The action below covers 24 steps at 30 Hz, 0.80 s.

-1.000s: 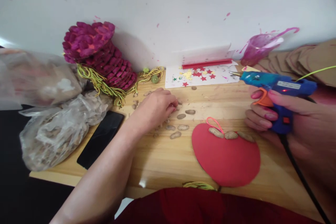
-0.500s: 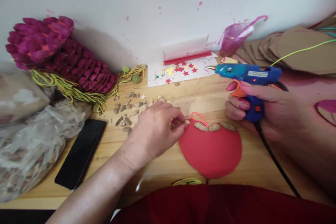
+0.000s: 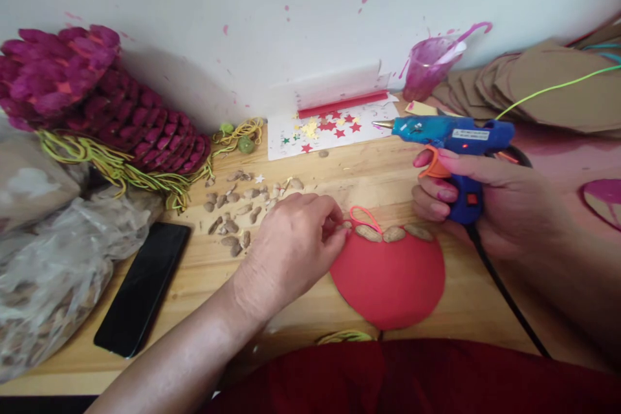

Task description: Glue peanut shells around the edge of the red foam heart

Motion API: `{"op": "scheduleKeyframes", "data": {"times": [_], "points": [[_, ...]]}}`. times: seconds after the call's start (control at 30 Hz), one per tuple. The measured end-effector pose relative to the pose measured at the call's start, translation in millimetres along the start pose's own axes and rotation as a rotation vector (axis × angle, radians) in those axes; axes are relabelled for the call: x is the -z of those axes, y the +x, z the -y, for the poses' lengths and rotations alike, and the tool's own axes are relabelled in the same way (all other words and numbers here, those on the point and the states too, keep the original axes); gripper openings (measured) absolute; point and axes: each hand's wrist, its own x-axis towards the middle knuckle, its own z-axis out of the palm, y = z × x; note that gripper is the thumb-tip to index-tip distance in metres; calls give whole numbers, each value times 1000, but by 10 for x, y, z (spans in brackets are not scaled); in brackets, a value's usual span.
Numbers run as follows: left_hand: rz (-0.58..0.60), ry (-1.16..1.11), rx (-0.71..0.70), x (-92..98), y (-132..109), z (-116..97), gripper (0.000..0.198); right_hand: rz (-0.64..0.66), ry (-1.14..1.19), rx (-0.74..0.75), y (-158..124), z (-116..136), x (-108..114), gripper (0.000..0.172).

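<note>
A red round card (image 3: 388,284) lies flat on the wooden table, with several peanut shells along its top edge and an orange cord loop (image 3: 365,216) among them. My left hand (image 3: 303,239) is closed at the card's upper left edge, thumb and fingers pinched on a peanut shell (image 3: 346,225) that is mostly hidden. Off to the right, my right hand (image 3: 466,194) grips a blue hot glue gun (image 3: 453,132) above the table, fingers at its orange trigger. The gun's nozzle points left and its small red light is lit.
Loose peanut shells (image 3: 231,242) lie left of my left hand. Star cutouts cover a paper sheet (image 3: 286,149). Further left are a phone (image 3: 143,288), a plastic bag (image 3: 58,278) and purple shell-covered discs (image 3: 145,119). A stained cup (image 3: 427,68) and cardboard pieces (image 3: 548,87) stand right.
My left fingertips have shifted slightly right, covering more of the peanut shell at the card's edge. The glue gun stays raised; the whole view has moved a little.
</note>
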Motion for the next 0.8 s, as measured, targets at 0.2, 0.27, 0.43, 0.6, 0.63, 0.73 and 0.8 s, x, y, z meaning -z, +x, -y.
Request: {"op": "scheduleKeyframes", "data": {"times": [0.2,0.27,0.43,0.6,0.63,0.73,0.8], "points": [[12,23,-37,51,-26,22,9,-6,13,-6,11,-10,1,8],[35,30,-44,45,-27,23,8,-3,10,-10,15,-10,-2,8],[37,40,-53,18,-21,30,8,-13,10,-22,13,-5,-13,9],[35,59,-83,13,-21,33,8,-10,7,-12,15,-11,-8,9],[35,57,-84,12,-24,32,8,-9,9,-11,17,-13,-4,9],[36,44,-84,5,-31,28,10,-10,17,-10,22,-21,5,11],[38,39,-86,-1,-31,28,11,-8,19,-11,24,-24,8,12]]}}
